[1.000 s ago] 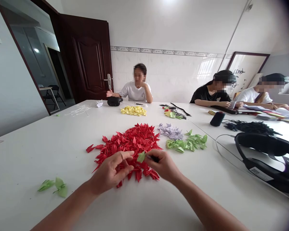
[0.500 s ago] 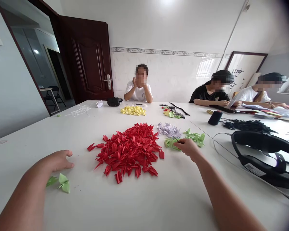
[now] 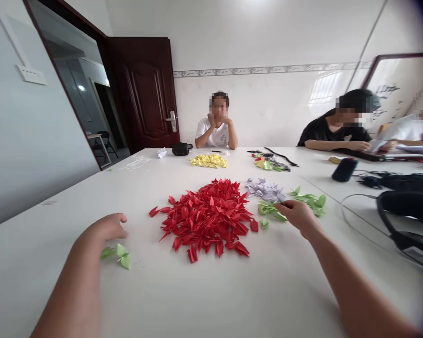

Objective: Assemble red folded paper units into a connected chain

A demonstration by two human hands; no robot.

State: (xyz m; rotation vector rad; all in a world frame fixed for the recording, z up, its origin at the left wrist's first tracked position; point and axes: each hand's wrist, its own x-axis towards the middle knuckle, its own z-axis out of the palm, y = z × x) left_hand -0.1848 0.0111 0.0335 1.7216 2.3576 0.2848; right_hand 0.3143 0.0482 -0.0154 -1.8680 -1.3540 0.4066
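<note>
A large heap of red folded paper cranes (image 3: 207, 216) lies mid-table. My right hand (image 3: 301, 216) is to its right, fingers pinched round a thin dark needle-like thing (image 3: 284, 202), over the edge of a small pile of green folded paper pieces (image 3: 268, 209). One loose green piece (image 3: 264, 224) sits between that pile and the red heap. My left hand (image 3: 109, 227) hovers left of the heap, thumb and fingers apart and holding nothing. Close by it are two green folded pieces (image 3: 122, 257), one partly behind the wrist. Pale lilac folded pieces (image 3: 266, 189) lie behind the green ones.
Farther back are yellow folded pieces (image 3: 209, 161), a black case (image 3: 181, 149) and dark strands with coloured pieces (image 3: 271, 163). On the right stand a dark thread spool (image 3: 344, 169) and a black headset (image 3: 402, 216). One person (image 3: 216, 131) sits opposite; others sit at the right.
The view has swung left, so everything appears farther right. A loose green piece now lies beside the red heap's right edge. Both hands keep about the same places over the table.
</note>
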